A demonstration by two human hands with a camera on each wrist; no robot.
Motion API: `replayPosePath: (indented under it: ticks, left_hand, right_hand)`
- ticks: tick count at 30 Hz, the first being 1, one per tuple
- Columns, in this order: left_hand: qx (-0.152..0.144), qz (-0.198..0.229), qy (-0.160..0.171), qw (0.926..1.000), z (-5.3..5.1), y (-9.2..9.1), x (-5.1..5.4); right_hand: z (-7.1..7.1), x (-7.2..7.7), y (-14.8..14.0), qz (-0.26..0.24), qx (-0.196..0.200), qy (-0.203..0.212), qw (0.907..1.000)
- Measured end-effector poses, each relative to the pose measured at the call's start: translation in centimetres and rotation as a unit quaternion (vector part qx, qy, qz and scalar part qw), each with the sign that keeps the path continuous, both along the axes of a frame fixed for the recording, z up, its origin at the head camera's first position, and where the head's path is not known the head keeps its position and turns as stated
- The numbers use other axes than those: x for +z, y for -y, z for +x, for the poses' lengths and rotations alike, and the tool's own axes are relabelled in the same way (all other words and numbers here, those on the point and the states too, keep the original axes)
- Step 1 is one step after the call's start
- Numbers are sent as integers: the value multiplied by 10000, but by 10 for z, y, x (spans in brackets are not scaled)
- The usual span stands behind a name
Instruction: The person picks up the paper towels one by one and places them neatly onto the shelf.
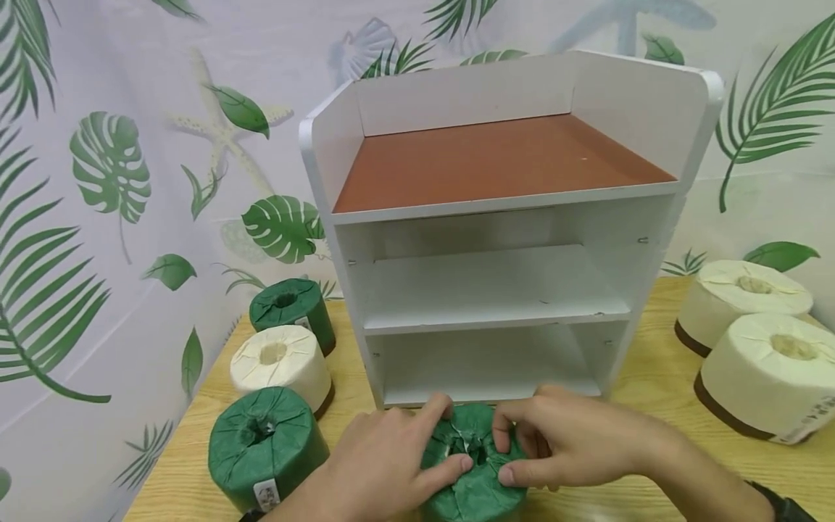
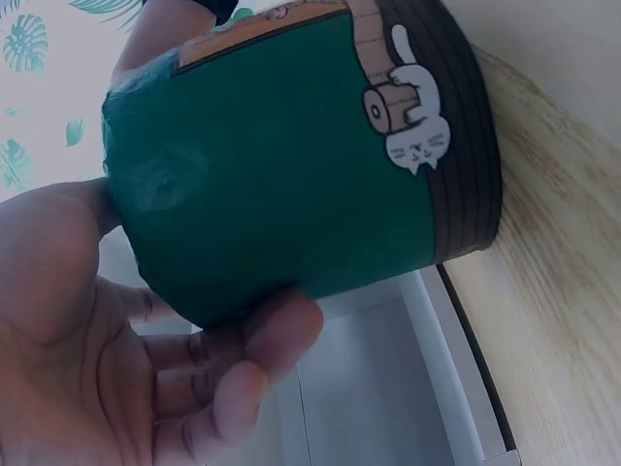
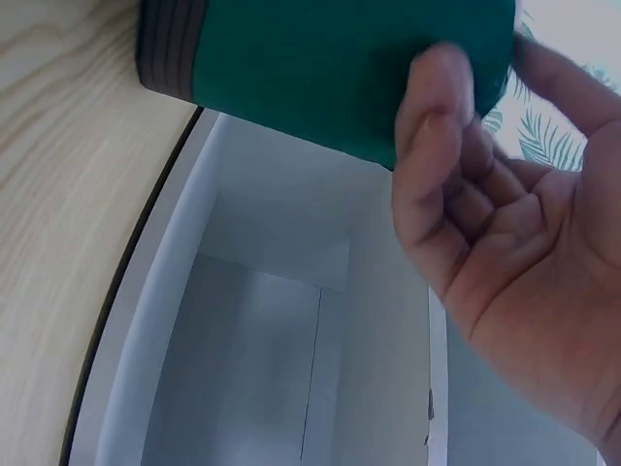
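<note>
A green paper-wrapped toilet roll point(image 1: 479, 482) stands on the table just in front of the small white shelf unit point(image 1: 496, 330). On its left side my left hand point(image 1: 385, 457) grips it, thumb on the top near the centre hole. From the right my right hand point(image 1: 580, 438) holds it, with the thumb and curled index finger on its top edge. In the left wrist view the wrapper point(image 2: 281, 165) shows a white cat and a brown band at the base. The right wrist view has bent fingers point(image 3: 437, 107) against the green side.
At left a green roll point(image 1: 267, 442), a cream roll point(image 1: 287, 366) and another green roll point(image 1: 293, 308) stand in a row. Two cream rolls, one nearer point(image 1: 750, 377) and one behind point(image 1: 711, 304), stand at right. The unit has a brown top point(image 1: 496, 163) and two lower shelves.
</note>
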State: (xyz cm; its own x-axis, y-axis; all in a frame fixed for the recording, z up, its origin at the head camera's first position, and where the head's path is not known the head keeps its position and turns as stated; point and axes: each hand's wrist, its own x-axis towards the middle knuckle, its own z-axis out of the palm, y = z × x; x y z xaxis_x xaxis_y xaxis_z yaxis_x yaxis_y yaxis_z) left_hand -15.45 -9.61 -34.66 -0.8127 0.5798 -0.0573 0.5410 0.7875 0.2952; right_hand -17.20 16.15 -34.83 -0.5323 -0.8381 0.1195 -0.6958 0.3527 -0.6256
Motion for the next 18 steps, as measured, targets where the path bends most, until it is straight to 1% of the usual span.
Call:
replayPosePath:
  ticks: [2,4,6,8,11,14,16,18]
  left_hand:
    - [-55,-14,13,10000,0,0,0]
    - [-96,-36,9,9999,0,1,1]
    - [-157,-37,-14,9999,0,1,1]
    - [-200,39,-33,9998,0,3,3]
    - [-188,213,-41,9996,0,7,9]
    - [-149,353,-160,9991,3,12,15]
    - [-194,311,-270,9990,5,14,18]
    - [-281,179,-245,9991,7,14,19]
  right_hand:
    - [0,1,0,-81,241,250,9994]
    - [0,2,-1,-124,374,496,9980]
    - [0,3,-2,-126,413,662,9969]
    - [0,5,-4,-153,368,686,9969]
    - [0,7,-8,-248,152,328,9990]
    - [-2,9,-9,-422,-70,-97,9990]
    - [-3,9,-9,-498,-138,-322,9981]
    - [-4,8,-8,-502,-199,-490,9973]
